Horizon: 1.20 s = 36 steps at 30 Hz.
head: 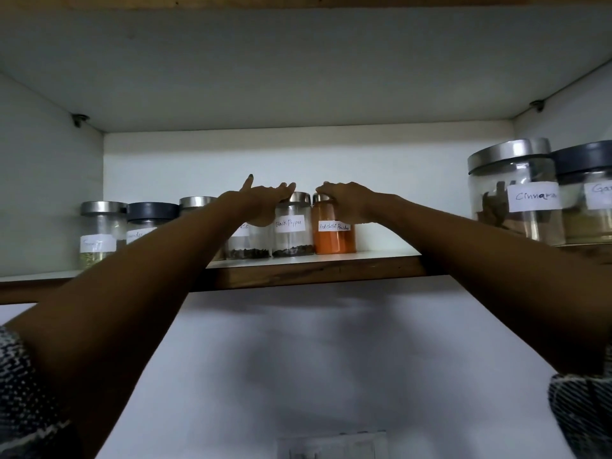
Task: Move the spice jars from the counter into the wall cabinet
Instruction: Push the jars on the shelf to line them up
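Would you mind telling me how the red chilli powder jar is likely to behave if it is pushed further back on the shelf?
The red chilli powder jar looks nearly full, so probably steady. It seems to be glass, so knocks against the black pepper jar beside it may chip it.
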Motion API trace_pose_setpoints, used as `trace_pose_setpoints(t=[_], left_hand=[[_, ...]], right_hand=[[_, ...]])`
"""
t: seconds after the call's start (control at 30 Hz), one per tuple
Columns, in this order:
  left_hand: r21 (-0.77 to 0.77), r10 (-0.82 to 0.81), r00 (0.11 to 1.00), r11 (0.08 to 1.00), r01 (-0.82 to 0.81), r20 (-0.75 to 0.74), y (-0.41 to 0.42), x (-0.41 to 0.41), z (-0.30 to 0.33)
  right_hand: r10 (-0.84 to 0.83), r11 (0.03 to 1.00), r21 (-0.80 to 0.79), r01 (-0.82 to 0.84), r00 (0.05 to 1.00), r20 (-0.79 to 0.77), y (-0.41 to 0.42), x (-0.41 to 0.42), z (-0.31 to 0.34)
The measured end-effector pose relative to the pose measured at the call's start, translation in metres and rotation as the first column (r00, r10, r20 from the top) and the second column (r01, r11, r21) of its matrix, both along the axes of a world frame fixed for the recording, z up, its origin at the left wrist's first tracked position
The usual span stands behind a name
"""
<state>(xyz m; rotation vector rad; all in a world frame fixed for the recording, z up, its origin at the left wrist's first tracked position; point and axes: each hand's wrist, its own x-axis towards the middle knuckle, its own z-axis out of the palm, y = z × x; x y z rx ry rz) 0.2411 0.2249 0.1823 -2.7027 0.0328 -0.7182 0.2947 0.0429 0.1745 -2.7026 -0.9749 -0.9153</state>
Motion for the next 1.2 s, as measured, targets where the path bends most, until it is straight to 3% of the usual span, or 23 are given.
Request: trace_pose_setpoints(t=[0.1, 0.2, 0.33, 0.47, 0.63, 0.73, 0.83, 1.0, 1.2], left_hand=[[-0.054, -0.005, 1.000, 0.999, 0.004, -0.021, -0.004, -0.005, -0.005], [-0.076, -0.108, 0.990, 0.990, 0.115, 0.094, -0.010, -0.014, -0.005], [-0.044, -0.312, 0.890, 0.937, 0.345, 0.332, -0.033, -0.041, 0.006], [0.038, -0.416, 0.795, 0.894, 0.447, 0.442, -0.072, -0.065, 0.017], [0.034, -0.545, 0.710, 0.803, 0.595, 0.447, -0.140, -0.084, 0.026], [0.012, -0.640, 0.638, 0.710, 0.704, 0.429, -0.183, -0.091, 0.025], [-0.042, -0.698, 0.608, 0.644, 0.764, 0.378, -0.223, -0.098, 0.022], [-0.073, -0.694, 0.695, 0.696, 0.715, 0.190, -0.260, -0.094, 0.011], [-0.120, -0.688, 0.681, 0.676, 0.727, 0.251, -0.264, -0.088, 0.004]], right_hand=[[-0.054, 0.997, -0.056, 0.055, 0.998, 0.024, 0.000, -0.008, -0.006], [-0.040, 0.997, -0.065, 0.051, 0.986, 0.162, -0.005, -0.029, -0.005], [-0.036, 0.958, -0.231, 0.170, 0.870, 0.492, -0.025, -0.067, 0.011], [-0.057, 0.950, -0.223, 0.217, 0.825, 0.562, -0.059, -0.104, 0.038], [-0.184, 0.976, -0.034, 0.217, 0.893, 0.410, -0.131, -0.145, 0.075], [-0.293, 0.952, -0.023, 0.306, 0.930, 0.222, -0.174, -0.162, 0.081], [-0.415, 0.905, -0.069, 0.419, 0.908, 0.058, -0.212, -0.173, 0.072], [-0.480, 0.874, -0.108, 0.473, 0.876, -0.043, -0.243, -0.170, 0.045], [-0.497, 0.864, -0.129, 0.487, 0.866, -0.060, -0.259, -0.155, 0.023]])
